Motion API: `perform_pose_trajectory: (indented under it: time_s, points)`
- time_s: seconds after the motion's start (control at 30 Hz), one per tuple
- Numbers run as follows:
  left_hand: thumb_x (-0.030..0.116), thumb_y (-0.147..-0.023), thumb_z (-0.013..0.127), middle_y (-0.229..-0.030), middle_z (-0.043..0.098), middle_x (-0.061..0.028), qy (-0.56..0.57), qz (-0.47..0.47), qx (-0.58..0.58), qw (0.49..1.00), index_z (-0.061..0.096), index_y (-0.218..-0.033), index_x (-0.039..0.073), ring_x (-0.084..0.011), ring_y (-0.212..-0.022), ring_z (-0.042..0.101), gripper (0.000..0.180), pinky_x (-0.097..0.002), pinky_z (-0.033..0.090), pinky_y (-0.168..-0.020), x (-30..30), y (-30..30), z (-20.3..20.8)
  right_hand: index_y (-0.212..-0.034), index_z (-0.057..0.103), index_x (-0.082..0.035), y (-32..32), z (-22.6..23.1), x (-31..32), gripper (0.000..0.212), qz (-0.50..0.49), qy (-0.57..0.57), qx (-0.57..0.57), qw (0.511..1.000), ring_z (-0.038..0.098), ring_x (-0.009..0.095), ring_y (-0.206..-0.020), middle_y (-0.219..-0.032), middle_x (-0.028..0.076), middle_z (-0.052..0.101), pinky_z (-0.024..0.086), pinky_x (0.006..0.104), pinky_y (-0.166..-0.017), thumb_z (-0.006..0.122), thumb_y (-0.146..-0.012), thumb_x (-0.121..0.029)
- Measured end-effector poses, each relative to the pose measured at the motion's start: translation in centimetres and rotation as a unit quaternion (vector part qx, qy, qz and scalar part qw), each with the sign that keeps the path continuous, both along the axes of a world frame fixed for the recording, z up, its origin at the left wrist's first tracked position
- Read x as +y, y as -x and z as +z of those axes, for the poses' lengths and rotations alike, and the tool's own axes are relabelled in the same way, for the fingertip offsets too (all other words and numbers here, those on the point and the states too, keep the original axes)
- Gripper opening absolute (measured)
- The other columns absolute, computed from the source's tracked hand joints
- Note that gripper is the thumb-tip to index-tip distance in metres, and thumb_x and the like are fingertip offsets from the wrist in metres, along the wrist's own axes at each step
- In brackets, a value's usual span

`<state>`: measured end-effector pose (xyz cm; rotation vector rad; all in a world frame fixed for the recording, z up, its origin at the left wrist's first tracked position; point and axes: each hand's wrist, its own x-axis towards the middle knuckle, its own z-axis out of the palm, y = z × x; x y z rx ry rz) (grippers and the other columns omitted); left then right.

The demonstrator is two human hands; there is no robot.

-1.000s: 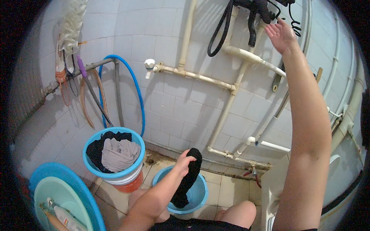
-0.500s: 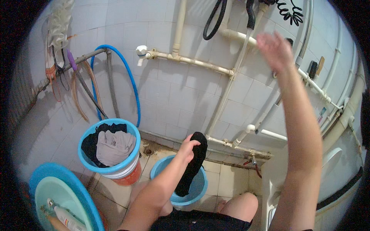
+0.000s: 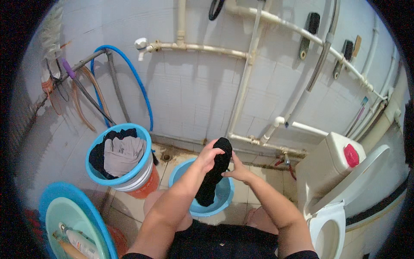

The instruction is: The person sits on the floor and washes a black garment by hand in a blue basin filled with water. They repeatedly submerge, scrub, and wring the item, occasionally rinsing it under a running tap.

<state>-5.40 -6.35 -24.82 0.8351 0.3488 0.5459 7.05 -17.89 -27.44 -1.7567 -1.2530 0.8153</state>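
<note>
A long piece of black cloth hangs upright in front of me, its upper end bunched. My left hand is closed round it near the top, thumb across the front. On its other side my right hand grips the right edge between thumb and fingers; some fingertips are hidden behind the fabric. Below both hands stands a light blue basin on the tiled floor, and the cloth's lower end hangs over it. The cloth hides much of the basin's inside.
A blue-rimmed bucket with grey and black clothes stands at left. Nearer, a green basin holding a white bottle sits in a larger blue tub. Pipes cross the tiled wall. A toilet stands at right.
My right hand has come down from beside the upper pipes to the black cloth and taken hold of it. My left hand keeps its grip. Water no longer shows running from the black hose; the view has tilted downward.
</note>
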Motion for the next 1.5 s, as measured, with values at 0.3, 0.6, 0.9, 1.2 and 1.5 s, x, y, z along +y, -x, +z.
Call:
perform_pose_trajectory:
  time_s: [0.3,0.6,0.9,1.2,1.5]
  points:
    - [-0.007,-0.07,0.053,-0.095,0.058,-0.0078,-0.053,0.085,0.265,0.959,0.05,-0.114,0.005,-0.0205,-0.087,0.055,0.046,-0.0301,0.045,-0.076,1.3,6.4,-3.7,-0.131,0.032,-0.006,1.2,-24.1,-2.3,0.064,-0.476,0.238,0.388,0.753,0.048,0.042,-0.106,-0.132,0.02,0.036,0.045,0.056,-0.072,0.061,-0.074,-0.015]
    - [-0.008,-0.071,0.052,-0.098,0.058,-0.0075,-0.044,0.046,0.148,0.987,0.049,-0.115,0.005,-0.0202,-0.089,0.056,0.046,-0.0303,0.045,-0.078,3.0,5.8,-3.9,-0.122,0.042,-0.009,-6.5,-23.5,-1.5,0.047,-0.318,0.276,0.568,0.707,0.042,0.039,-0.105,-0.13,0.019,0.038,0.02,0.0696,-0.084,0.044,-0.082,-0.035]
    - [-0.008,-0.07,0.052,-0.098,0.057,-0.0084,-0.008,0.037,0.03,0.999,0.049,-0.113,0.003,-0.0205,-0.093,0.055,0.044,-0.0315,0.044,-0.082,1.8,1.8,-1.3,-0.11,0.047,0.01,-24.6,-32.7,-3.9,0.038,-0.33,0.218,0.217,0.892,0.05,0.035,-0.101,-0.112,0.023,0.052,0.042,0.0467,-0.082,0.051,-0.082,-0.015]
    - [-0.01,-0.072,0.048,-0.103,0.055,-0.0104,0.002,0.028,-0.059,0.998,0.044,-0.118,0.002,-0.022,-0.095,0.055,0.048,-0.0336,0.045,-0.084,0.4,0.7,0.6,-0.127,0.039,-0.003,-4.4,-8.2,2.2,0.066,0.012,-0.023,-0.051,0.998,0.044,0.027,-0.115,-0.121,0.017,0.049,0.036,0.0379,-0.096,0.069,-0.069,-0.004]
    - [-0.008,-0.073,0.046,-0.105,0.056,-0.0105,-0.043,0.075,-0.078,0.993,0.044,-0.119,0.0,-0.0203,-0.096,0.054,0.047,-0.0329,0.044,-0.085,2.4,1.3,2.9,-0.112,0.051,-0.002,-4.8,0.4,-1.0,0.046,-0.143,-0.025,0.323,0.935,0.056,0.019,-0.089,-0.098,0.007,0.059,0.044,0.0297,-0.08,0.056,-0.068,0.01]
